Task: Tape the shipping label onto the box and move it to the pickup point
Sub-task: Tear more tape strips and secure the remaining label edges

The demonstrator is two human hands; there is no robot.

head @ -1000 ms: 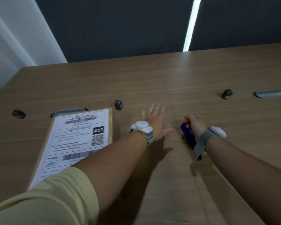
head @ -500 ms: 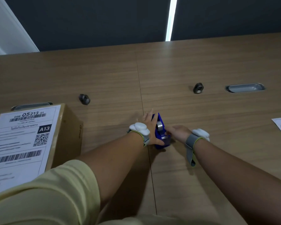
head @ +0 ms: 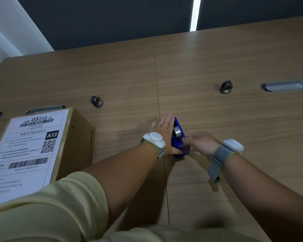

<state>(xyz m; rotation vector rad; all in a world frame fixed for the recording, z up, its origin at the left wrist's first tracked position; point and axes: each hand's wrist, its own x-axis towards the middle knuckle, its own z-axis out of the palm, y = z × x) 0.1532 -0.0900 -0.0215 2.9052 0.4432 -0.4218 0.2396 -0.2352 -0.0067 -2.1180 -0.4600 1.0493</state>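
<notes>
A brown cardboard box (head: 77, 142) stands at the left of the wooden table (head: 217, 58), with a white shipping label (head: 28, 151) lying on its top. A blue tape dispenser (head: 179, 138) sits on the table to the right of the box. My left hand (head: 164, 133) presses flat against the dispenser's left side, thumb under its near end. My right hand (head: 201, 142) has its fingertips pinched at the dispenser's near end, where the tape comes off. Whether tape is between the fingers is too small to tell.
Two round metal grommets (head: 97, 101) (head: 226, 86) sit in the tabletop. A grey cable slot (head: 287, 85) is at the far right, another (head: 45, 109) lies just behind the box. A dark wall runs beyond the table's far edge.
My left hand moved right from the bare table onto the dispenser's side. My right hand shifted from covering the dispenser to pinching at its near end. The view swung back and forth.
</notes>
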